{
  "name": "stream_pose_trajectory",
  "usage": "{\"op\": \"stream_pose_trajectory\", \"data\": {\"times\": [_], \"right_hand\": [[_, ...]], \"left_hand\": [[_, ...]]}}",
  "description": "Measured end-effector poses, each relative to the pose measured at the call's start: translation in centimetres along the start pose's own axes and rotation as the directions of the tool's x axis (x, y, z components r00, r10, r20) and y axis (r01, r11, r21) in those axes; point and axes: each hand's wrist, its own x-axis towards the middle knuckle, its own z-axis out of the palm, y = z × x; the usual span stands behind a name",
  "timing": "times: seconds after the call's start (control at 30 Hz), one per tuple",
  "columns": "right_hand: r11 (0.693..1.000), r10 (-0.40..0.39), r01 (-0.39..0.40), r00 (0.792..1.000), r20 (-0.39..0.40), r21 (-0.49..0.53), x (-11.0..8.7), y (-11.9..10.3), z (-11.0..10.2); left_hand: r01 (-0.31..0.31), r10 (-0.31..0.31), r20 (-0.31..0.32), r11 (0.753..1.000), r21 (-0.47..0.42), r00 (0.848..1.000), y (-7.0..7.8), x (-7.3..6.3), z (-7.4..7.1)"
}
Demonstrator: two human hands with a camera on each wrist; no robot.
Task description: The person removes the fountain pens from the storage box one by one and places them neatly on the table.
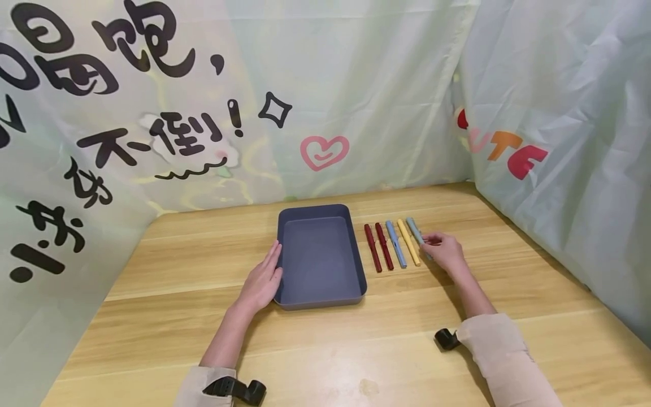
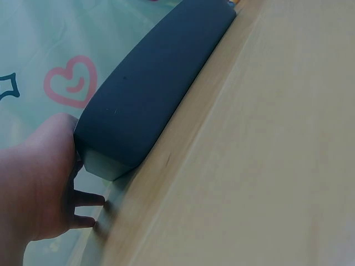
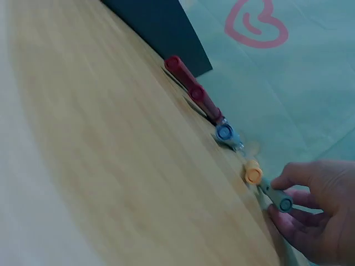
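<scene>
A dark blue-grey rectangular tray (image 1: pixel 320 260) lies on the table with nothing in it. Against its left side rests my left hand (image 1: pixel 261 281), its fingers extended along the wall. To the right of the tray is a row of pens: two dark red pens (image 1: pixel 373 247), a blue pen (image 1: pixel 396 244), a yellow pen (image 1: pixel 409 242) and a grey-green pen (image 1: pixel 414 230). My right hand (image 1: pixel 444 250) pinches the grey-green pen between thumb and fingers at the row's right end. In the right wrist view, this pen's round end (image 3: pixel 285 204) sticks out from the fingers.
A wooden table (image 1: pixel 325 350) carries everything. Printed fabric (image 1: pixel 386 113) hangs behind it and along both sides. Each sleeve has a black wrist device: the left device (image 1: pixel 236 389) and the right device (image 1: pixel 447 339).
</scene>
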Motion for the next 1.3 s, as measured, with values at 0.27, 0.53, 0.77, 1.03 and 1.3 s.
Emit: {"op": "stream_pose_trajectory", "data": {"times": [0.27, 0.53, 0.77, 1.03, 1.3], "right_hand": [[0.999, -0.036, 0.031, 0.991, -0.131, -0.042, -0.5, 0.0, 1.3], [0.998, -0.036, 0.028, 0.986, -0.166, -0.049, -0.6, 0.1, 2.0], [0.999, -0.027, 0.019, 0.985, -0.172, -0.049, -0.8, 0.1, 1.9], [0.998, -0.027, 0.017, 0.983, -0.184, -0.057, -0.7, 0.3, 2.0], [0.998, -0.029, 0.019, 0.982, -0.184, -0.058, -0.8, 0.3, 2.0]], "left_hand": [[0.006, -0.006, 0.004, 1.0, -0.013, 1.0, 0.0, 0.0, 0.1], [0.013, -0.013, -0.001, 1.0, -0.015, 1.0, -0.1, 0.0, 0.0], [0.01, -0.01, -0.006, 1.0, -0.015, 1.0, 0.0, -0.1, 0.1], [0.004, -0.004, -0.004, 1.0, -0.016, 1.0, -0.1, -0.1, 0.1], [0.0, 0.0, -0.002, 1.0, -0.012, 1.0, -0.2, 0.0, 0.2]]}}
